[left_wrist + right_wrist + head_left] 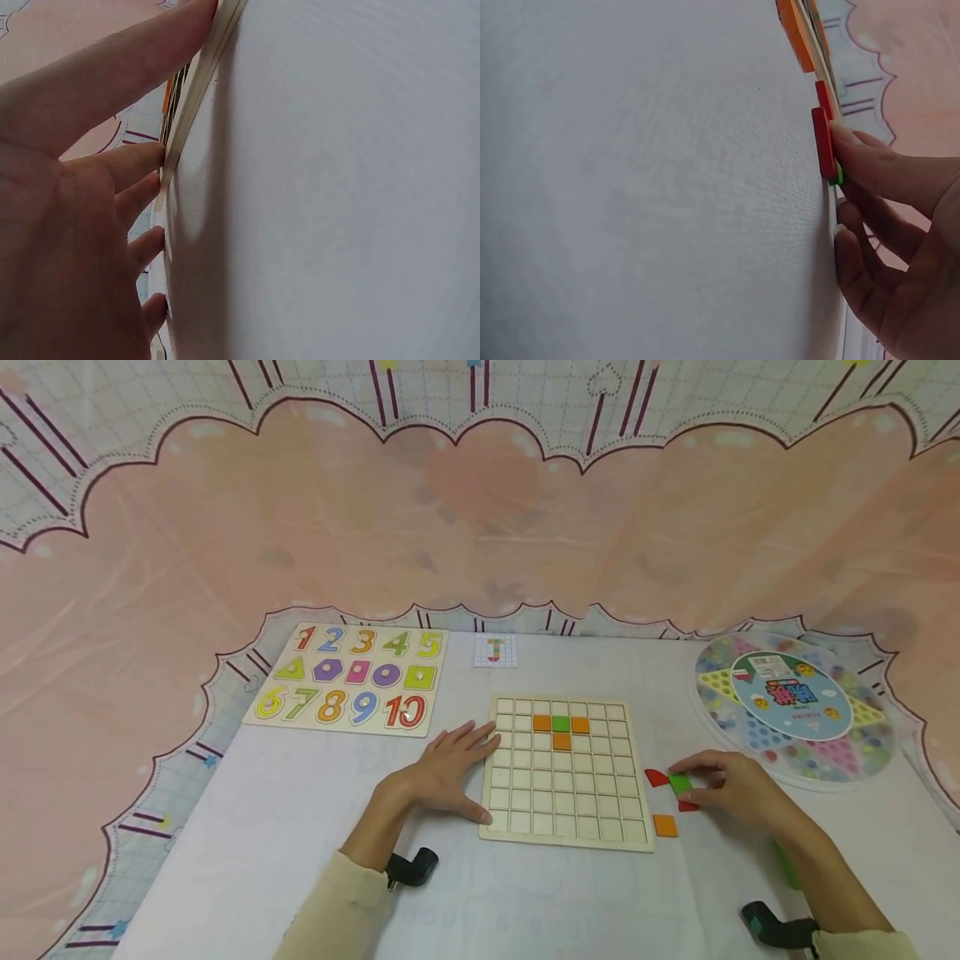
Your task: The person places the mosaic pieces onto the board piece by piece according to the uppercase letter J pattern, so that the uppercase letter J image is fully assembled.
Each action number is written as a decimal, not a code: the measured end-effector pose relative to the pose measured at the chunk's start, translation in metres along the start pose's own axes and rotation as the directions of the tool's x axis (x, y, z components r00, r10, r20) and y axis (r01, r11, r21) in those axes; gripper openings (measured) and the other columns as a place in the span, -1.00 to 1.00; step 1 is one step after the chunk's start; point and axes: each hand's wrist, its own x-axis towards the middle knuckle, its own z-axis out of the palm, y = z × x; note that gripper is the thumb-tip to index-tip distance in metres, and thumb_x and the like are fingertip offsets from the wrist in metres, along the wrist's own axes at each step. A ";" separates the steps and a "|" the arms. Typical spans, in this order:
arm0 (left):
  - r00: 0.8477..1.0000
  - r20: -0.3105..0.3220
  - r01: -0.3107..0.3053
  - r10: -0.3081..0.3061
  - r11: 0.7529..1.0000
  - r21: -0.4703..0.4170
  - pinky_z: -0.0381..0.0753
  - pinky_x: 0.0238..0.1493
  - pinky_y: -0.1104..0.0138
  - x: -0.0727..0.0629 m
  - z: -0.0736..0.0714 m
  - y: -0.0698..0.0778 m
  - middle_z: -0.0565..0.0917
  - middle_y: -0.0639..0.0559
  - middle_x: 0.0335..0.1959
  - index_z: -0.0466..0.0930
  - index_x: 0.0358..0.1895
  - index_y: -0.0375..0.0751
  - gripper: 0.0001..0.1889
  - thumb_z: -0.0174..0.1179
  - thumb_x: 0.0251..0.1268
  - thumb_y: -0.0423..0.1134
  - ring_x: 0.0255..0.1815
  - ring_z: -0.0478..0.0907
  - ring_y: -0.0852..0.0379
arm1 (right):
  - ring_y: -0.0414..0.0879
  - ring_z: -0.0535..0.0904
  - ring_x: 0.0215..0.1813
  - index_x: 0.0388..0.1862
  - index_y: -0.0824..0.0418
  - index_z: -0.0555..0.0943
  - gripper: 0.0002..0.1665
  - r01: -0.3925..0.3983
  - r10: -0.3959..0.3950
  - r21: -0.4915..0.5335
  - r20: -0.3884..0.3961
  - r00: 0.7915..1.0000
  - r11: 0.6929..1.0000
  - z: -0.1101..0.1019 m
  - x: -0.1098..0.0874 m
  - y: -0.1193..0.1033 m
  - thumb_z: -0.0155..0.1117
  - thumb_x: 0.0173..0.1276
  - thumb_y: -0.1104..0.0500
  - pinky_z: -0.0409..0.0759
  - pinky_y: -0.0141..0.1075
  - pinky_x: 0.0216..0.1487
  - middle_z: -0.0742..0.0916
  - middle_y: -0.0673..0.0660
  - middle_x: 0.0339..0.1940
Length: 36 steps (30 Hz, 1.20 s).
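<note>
A wooden grid board (566,777) lies on the white table. In its upper rows sit a green square tile (560,723), an orange tile on either side of it and an orange tile (562,742) below. With fingers spread, my left hand (442,772) touches the board's left edge. To the right of the board, my right hand (731,789) pinches another green square tile (678,783) between thumb and index finger. Red curved pieces (656,777) lie close by, one partly under that hand. An orange square tile (665,826) rests nearer the front, beside the board.
A small card (495,651) with a coloured J-like figure lies behind the board. At the back left is a number-and-shape puzzle (345,693); a round game box (795,702) stands back right. Something green (787,864) shows partly behind my right forearm.
</note>
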 end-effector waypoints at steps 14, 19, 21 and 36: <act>1.000 -0.006 -0.010 0.010 1.000 -0.012 -0.22 0.70 -0.21 0.000 -0.001 0.000 -0.07 0.02 0.74 0.05 0.65 -0.07 0.19 0.54 -0.05 0.16 0.76 -0.23 -0.15 | -0.09 0.58 -0.11 -0.16 0.13 0.79 -0.79 -0.005 0.005 0.011 0.026 1.000 1.000 -0.003 0.005 -0.004 0.51 0.20 0.25 0.57 -0.50 -0.19 0.77 0.12 -0.09; 1.000 -0.005 -0.009 0.009 1.000 -0.012 -0.20 0.71 -0.20 -0.002 -0.002 0.002 -0.06 0.02 0.74 0.06 0.65 -0.08 0.19 0.55 -0.05 0.15 0.76 -0.22 -0.15 | -0.20 0.56 -0.19 -0.20 0.09 0.81 -0.81 -0.008 0.007 0.010 0.038 0.999 1.000 -0.005 0.004 -0.006 0.56 0.18 0.14 0.57 -0.48 -0.23 0.78 0.07 -0.14; 1.000 -0.005 -0.009 0.009 1.000 -0.009 -0.20 0.71 -0.20 -0.002 -0.002 0.002 -0.06 0.02 0.74 0.06 0.65 -0.08 0.19 0.55 -0.05 0.15 0.76 -0.22 -0.15 | -0.21 0.53 -0.22 -0.20 0.08 0.81 -0.81 -0.010 0.009 0.008 0.050 0.999 1.000 -0.006 0.004 -0.009 0.56 0.19 0.11 0.56 -0.47 -0.26 0.77 0.05 -0.18; 1.000 -0.003 -0.012 0.012 1.000 0.004 -0.19 0.70 -0.21 -0.003 -0.003 0.002 -0.05 0.00 0.74 0.07 0.65 -0.09 0.19 0.55 -0.04 0.16 0.76 -0.21 -0.16 | -0.12 0.69 -0.29 -0.06 0.17 0.80 -0.69 -0.032 0.015 0.137 0.120 0.993 0.990 -0.009 0.024 -0.037 0.45 0.32 0.02 0.64 -0.35 -0.34 0.84 0.09 -0.17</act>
